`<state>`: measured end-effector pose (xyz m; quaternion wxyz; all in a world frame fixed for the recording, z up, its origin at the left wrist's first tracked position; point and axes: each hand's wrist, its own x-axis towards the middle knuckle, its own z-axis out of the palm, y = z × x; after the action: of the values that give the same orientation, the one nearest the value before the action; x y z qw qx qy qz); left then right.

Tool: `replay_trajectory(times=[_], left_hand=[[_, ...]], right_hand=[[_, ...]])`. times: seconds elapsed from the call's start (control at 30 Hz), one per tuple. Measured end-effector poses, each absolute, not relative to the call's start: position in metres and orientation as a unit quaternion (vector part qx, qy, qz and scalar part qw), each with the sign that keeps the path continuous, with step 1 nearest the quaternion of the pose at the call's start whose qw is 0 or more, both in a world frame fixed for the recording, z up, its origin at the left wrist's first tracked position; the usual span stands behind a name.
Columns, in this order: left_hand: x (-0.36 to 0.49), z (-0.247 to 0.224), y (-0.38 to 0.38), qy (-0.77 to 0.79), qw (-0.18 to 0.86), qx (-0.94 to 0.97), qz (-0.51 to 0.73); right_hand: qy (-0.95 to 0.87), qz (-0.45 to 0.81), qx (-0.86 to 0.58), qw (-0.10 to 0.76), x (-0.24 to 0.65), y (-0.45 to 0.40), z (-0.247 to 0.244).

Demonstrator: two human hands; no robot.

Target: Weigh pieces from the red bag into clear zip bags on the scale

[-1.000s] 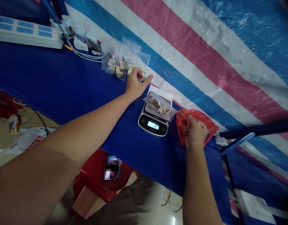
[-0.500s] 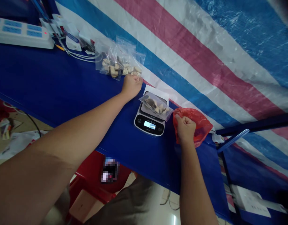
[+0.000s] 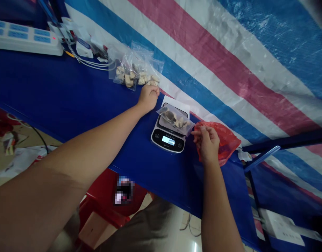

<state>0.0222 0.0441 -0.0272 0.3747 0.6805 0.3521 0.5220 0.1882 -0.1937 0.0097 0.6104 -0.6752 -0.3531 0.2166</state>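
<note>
A small digital kitchen scale point(image 3: 168, 141), its display lit and reading about 10.0, bears a clear zip bag point(image 3: 175, 119) of pale, dark-edged dried chunks. The bag overhangs the scale's right side. My right hand point(image 3: 208, 141) is beside that overhanging corner, fingers loosely apart, over a crumpled red plastic bag point(image 3: 226, 145); I cannot tell whether a fingertip touches the zip bag. Left of the scale, my left hand point(image 3: 149, 98) rests as a closed fist on the blue table, with nothing showing in it. Just beyond it lie several filled zip bags point(image 3: 128, 79).
A white power strip point(image 3: 27, 38) with cables and plugs point(image 3: 84, 49) takes up the table's far left. A striped tarp point(image 3: 202, 59) rises behind the table point(image 3: 92, 101). Below the front edge is a red stool point(image 3: 111, 185); a blue metal bar point(image 3: 265, 157) juts out at right.
My right hand's fingers have loosened from a fist and spread toward the zip bag on the scale. The left hand stays closed in place. The view has shifted slightly.
</note>
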Motion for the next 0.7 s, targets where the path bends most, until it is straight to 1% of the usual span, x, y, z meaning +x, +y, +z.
replay_trajectory(times=[0.13, 0.23, 0.37, 0.43, 0.5, 0.6, 0.63, 0.7], left_hand=[[0.025, -0.032, 0.045, 0.319, 0.398, 0.679, 0.528], [0.027, -0.034, 0.046, 0.302, 0.396, 0.680, 0.538], [0.027, -0.033, 0.047, 0.305, 0.393, 0.672, 0.548], [0.027, -0.033, 0.048, 0.316, 0.394, 0.668, 0.547], [0.027, -0.033, 0.048, 0.332, 0.390, 0.661, 0.548], [0.027, -0.033, 0.048, 0.351, 0.380, 0.655, 0.551], [0.027, -0.033, 0.048, 0.353, 0.379, 0.655, 0.551], [0.027, -0.032, 0.047, 0.358, 0.376, 0.654, 0.550]], right_hand=[[-0.403, 0.199, -0.664, 0.598, 0.181, -0.190, 0.010], [-0.436, 0.159, -0.666, 0.583, 0.175, -0.183, 0.012], [-0.487, 0.074, -0.668, 0.558, 0.167, -0.171, 0.041], [-0.535, 0.022, -0.670, 0.514, 0.164, -0.165, 0.067], [-0.585, -0.013, -0.679, 0.443, 0.160, -0.159, 0.096], [-0.649, -0.034, -0.677, 0.345, 0.155, -0.150, 0.131], [-0.662, -0.029, -0.673, 0.328, 0.153, -0.147, 0.139], [-0.667, -0.005, -0.671, 0.325, 0.151, -0.142, 0.148]])
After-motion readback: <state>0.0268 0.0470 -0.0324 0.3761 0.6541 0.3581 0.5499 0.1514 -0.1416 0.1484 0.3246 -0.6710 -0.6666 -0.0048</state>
